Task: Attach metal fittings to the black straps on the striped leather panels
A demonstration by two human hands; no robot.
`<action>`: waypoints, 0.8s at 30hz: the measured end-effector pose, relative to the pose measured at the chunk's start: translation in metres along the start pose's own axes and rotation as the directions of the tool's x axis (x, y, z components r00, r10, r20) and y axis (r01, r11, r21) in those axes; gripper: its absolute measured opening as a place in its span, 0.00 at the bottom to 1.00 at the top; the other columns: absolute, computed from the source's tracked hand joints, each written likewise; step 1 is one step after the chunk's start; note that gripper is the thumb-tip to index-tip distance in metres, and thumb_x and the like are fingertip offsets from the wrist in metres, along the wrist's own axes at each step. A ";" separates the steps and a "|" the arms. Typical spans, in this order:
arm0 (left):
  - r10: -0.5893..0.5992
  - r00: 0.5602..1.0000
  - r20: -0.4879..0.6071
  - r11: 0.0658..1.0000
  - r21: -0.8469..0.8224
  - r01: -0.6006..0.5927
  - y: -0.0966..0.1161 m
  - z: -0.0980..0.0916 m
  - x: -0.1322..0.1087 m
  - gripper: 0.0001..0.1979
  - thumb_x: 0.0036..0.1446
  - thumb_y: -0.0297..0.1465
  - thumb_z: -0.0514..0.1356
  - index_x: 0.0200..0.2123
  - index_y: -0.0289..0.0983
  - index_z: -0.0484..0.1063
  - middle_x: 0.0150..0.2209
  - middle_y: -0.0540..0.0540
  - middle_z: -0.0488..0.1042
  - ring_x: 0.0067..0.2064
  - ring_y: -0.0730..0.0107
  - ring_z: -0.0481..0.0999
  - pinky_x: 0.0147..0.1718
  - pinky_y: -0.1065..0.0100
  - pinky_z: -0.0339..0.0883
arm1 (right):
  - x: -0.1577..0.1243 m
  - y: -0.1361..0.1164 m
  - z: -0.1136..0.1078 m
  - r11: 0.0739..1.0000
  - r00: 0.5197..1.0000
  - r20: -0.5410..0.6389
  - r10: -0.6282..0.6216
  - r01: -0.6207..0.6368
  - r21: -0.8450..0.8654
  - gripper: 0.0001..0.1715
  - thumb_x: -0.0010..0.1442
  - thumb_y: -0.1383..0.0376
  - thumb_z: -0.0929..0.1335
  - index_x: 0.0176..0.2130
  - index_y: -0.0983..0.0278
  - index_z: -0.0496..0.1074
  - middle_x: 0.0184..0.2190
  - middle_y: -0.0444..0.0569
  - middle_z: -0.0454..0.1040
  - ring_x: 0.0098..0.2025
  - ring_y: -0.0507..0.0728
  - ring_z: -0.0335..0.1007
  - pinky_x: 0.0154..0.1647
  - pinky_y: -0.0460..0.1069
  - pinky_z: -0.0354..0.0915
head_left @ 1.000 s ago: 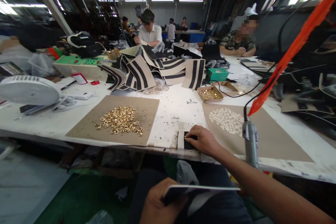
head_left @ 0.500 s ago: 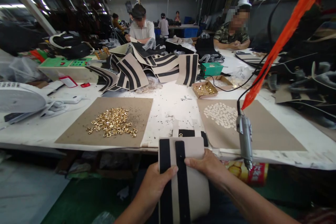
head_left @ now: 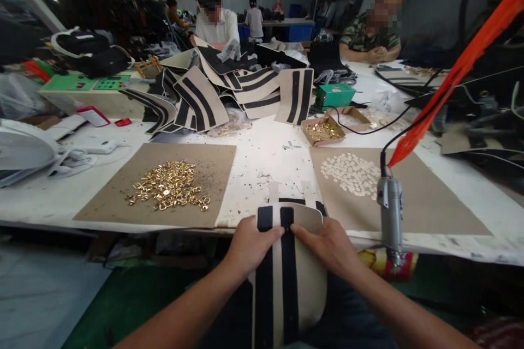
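A beige panel with two black stripes [head_left: 305,278] hangs over the table's front edge, between my hands. My left hand [head_left: 249,245] grips its left side, thumb lying across the left part near the top. From the right, my right hand [head_left: 329,245] holds the other edge, its thumb on the right-hand black stripe. The two thumb tips nearly meet on that stripe, close to a small dark spot. My other fingers are hidden behind the panel. Just beyond its top edge, a black strip [head_left: 291,200] lies on the table.
Gold metal rings [head_left: 167,185] are heaped on a brown board at left; clear washers [head_left: 350,173] lie on another at right. An electric screwdriver [head_left: 389,218] hangs at the right. Behind are striped panels [head_left: 202,98], a box of gold pieces [head_left: 322,132] and co-workers.
My left hand has moved up along the panel, and the thumbs have come closer together. The panel's top now bends back. The view has shifted slightly.
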State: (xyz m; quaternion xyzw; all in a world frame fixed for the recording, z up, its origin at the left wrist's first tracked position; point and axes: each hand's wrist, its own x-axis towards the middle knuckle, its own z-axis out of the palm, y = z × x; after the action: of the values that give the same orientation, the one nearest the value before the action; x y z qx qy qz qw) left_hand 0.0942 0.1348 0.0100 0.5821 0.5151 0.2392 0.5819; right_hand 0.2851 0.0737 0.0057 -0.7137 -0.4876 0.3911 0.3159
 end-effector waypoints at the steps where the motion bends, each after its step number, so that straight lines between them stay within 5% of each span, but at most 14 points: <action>1: 0.010 1.000 -0.013 1.000 0.021 -0.010 0.003 0.000 0.006 0.11 0.52 0.35 0.66 0.37 0.36 0.82 0.39 0.43 0.85 0.40 0.54 0.83 0.40 0.61 0.75 | 0.008 -0.003 -0.001 0.998 0.999 -0.030 -0.014 0.012 -0.061 0.19 0.60 0.51 0.71 0.40 0.64 0.81 0.35 0.52 0.83 0.39 0.64 0.80 0.38 0.51 0.71; 7: 0.057 0.997 -0.054 0.982 0.182 -0.047 0.007 -0.005 0.040 0.09 0.51 0.32 0.66 0.36 0.37 0.82 0.36 0.44 0.85 0.39 0.55 0.84 0.37 0.64 0.74 | 0.041 -0.012 0.001 0.903 0.985 -0.089 -0.150 0.100 -0.418 0.18 0.62 0.52 0.70 0.37 0.63 0.81 0.32 0.55 0.82 0.37 0.64 0.79 0.35 0.50 0.67; 24: 0.099 0.994 -0.041 0.953 0.290 -0.082 0.009 -0.005 0.055 0.09 0.54 0.31 0.64 0.37 0.36 0.82 0.37 0.44 0.85 0.39 0.57 0.82 0.39 0.64 0.72 | 0.063 -0.019 0.004 0.815 0.997 -0.017 -0.077 0.053 -0.577 0.23 0.63 0.51 0.68 0.49 0.64 0.78 0.42 0.59 0.81 0.45 0.68 0.77 0.44 0.55 0.65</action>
State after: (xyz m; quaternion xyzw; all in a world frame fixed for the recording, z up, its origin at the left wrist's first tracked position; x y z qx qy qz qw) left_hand 0.1117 0.1873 0.0013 0.6767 0.5332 0.2041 0.4649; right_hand 0.2869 0.1394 0.0035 -0.7664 -0.6007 0.2003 0.1078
